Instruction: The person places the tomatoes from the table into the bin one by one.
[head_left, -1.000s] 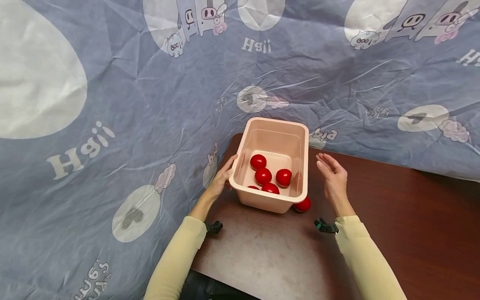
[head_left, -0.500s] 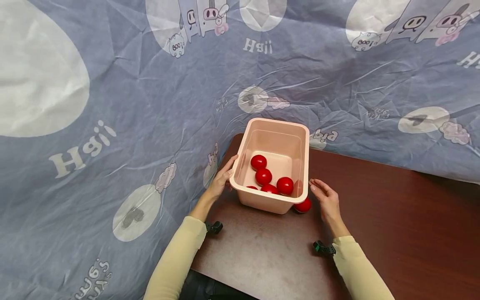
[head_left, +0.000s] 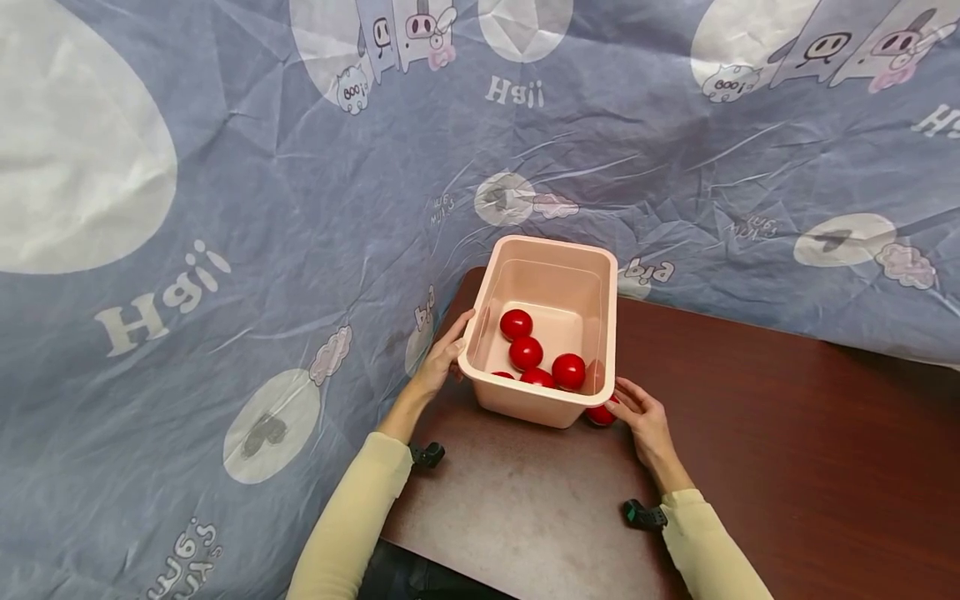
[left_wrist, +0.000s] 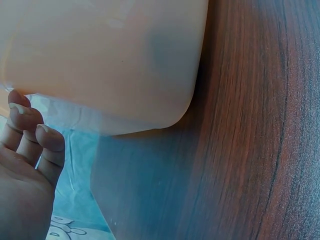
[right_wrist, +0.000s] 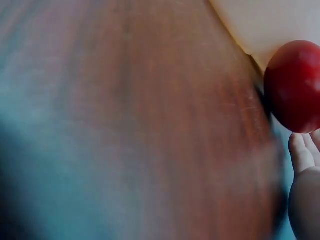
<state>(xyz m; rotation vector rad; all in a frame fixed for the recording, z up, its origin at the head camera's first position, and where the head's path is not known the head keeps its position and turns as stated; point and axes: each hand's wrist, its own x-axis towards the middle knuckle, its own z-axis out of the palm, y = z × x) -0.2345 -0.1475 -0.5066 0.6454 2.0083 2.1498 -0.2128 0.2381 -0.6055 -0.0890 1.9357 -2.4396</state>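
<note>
A pale pink plastic bin [head_left: 525,404] sits on the table, its open top facing me. Several glossy red balls [head_left: 526,353] lie inside, some partly hidden by the near rim. My left hand [head_left: 438,365] grips the bin's left rim; its curled fingers [left_wrist: 50,140] show under the rim in the left wrist view. Outside the bin, by its near right corner, another red ball [right_wrist: 295,87] rests on the table. My right hand [head_left: 647,425] reaches to this ball with thumb and fingers extended, fingertips at its side.
The dark brown wooden table [head_left: 787,433] stretches to the right of the bin. A wrinkled blue-grey printed cloth [head_left: 300,208] hangs along the left and back, close behind the bin. A dark band [head_left: 643,515] is on my right wrist.
My right hand has come down and toward me, from beside the bin's right wall to the ball outside. In the bin, one ball has rolled slightly nearer. My left hand stays on the rim.
</note>
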